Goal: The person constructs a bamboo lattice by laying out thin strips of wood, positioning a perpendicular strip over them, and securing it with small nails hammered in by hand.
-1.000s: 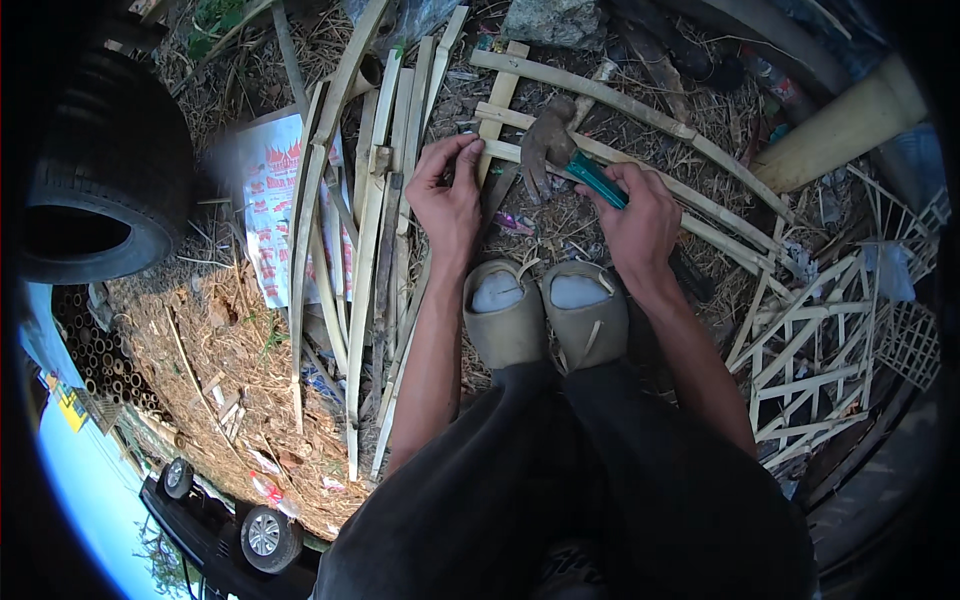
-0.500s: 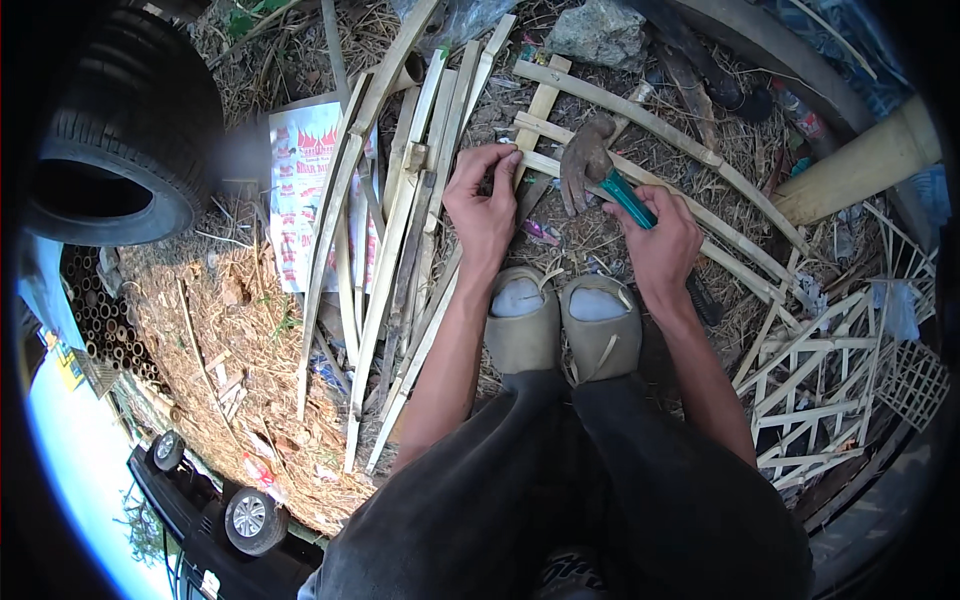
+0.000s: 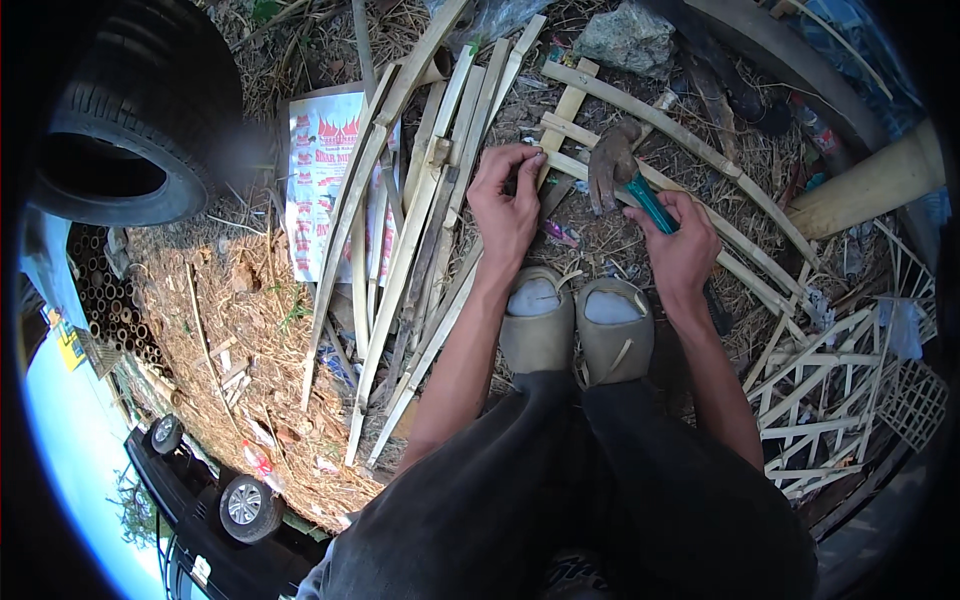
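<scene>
My right hand (image 3: 682, 243) is closed round the green handle of a claw hammer (image 3: 612, 168). Its rusty brown head hangs over the bamboo slats, just right of my left fingers. With thumb and forefinger pinched together, my left hand (image 3: 508, 208) is at the left end of a pale bamboo slat (image 3: 568, 165). Whatever is between those fingertips is too small to make out. That slat and a curved bamboo slat (image 3: 690, 134) beyond it lie across a short bamboo crosspiece (image 3: 572, 100), forming a frame on the ground.
Long split bamboo strips (image 3: 398, 235) lie left of my left arm, partly over a printed sheet (image 3: 310, 200). A tyre (image 3: 140, 120) is at far left, a rock (image 3: 625, 40) at the back. Bamboo lattice (image 3: 815, 400) lies right; my shoes (image 3: 540, 335) are close below my hands.
The whole view has shifted slightly, so things appear further right. Both hands keep about the same places over the slats, and the hammer remains in my right hand.
</scene>
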`<state>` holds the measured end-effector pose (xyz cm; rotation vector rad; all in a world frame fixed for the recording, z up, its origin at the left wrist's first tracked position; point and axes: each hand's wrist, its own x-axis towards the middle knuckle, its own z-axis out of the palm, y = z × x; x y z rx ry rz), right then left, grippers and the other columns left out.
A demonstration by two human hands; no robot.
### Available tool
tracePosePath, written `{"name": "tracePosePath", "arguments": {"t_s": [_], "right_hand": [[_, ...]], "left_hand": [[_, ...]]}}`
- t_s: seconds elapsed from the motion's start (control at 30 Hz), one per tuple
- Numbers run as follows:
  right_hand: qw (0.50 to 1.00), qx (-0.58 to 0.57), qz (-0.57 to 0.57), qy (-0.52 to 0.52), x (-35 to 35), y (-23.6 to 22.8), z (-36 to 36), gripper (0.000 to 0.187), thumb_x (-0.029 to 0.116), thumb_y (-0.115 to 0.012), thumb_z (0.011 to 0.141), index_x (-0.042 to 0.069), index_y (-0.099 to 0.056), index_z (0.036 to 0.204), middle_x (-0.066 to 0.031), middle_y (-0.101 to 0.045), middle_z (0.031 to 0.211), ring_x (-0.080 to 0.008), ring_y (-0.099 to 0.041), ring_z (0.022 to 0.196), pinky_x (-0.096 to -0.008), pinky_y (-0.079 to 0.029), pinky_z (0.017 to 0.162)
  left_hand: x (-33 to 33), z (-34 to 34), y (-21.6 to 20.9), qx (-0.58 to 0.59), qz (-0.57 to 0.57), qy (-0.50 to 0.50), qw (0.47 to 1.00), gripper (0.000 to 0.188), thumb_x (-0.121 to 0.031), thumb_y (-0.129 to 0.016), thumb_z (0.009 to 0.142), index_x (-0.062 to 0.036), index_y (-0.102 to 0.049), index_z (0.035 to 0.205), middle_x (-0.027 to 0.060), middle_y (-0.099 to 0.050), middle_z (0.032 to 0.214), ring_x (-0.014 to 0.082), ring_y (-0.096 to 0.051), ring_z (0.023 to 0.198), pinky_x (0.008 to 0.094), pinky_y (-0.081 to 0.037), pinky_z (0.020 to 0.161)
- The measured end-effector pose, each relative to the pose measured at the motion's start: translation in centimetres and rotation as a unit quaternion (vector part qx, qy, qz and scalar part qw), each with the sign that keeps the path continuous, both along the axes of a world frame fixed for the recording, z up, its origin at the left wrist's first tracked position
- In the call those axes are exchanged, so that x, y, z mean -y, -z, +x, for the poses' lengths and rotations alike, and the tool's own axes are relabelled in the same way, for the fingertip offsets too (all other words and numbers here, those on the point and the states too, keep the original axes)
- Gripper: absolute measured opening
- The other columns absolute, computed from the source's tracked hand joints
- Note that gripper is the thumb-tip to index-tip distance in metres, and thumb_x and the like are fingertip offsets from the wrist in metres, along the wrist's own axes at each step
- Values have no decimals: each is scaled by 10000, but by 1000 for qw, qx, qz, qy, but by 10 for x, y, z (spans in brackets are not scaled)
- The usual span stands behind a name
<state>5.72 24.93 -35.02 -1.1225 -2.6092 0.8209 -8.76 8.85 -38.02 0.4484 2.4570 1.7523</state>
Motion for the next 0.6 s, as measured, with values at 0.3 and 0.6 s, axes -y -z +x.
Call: {"name": "tracePosePath", "arguments": {"t_s": [0.3,0.6], "right_hand": [[1000,4,-8,3,1,-4,-1,385,324,-926,726,77,-732,949,-85,-710,843,-266,-699,752,-417,-531,665],[1000,-4,10,-6,0,-3,-2,373,318,-927,724,81,-734,939,-78,-707,822,-259,-694,724,-410,-524,639]], "left_hand": [[1,2,4,18,14,0,1000,68,11,-718,931,32,-730,994,105,-708,986,173,-668,922,285,-520,849],[-2,0,1,-21,-14,9,1000,83,30,-741,899,30,-740,982,118,-717,979,189,-684,904,283,-531,812]]}}
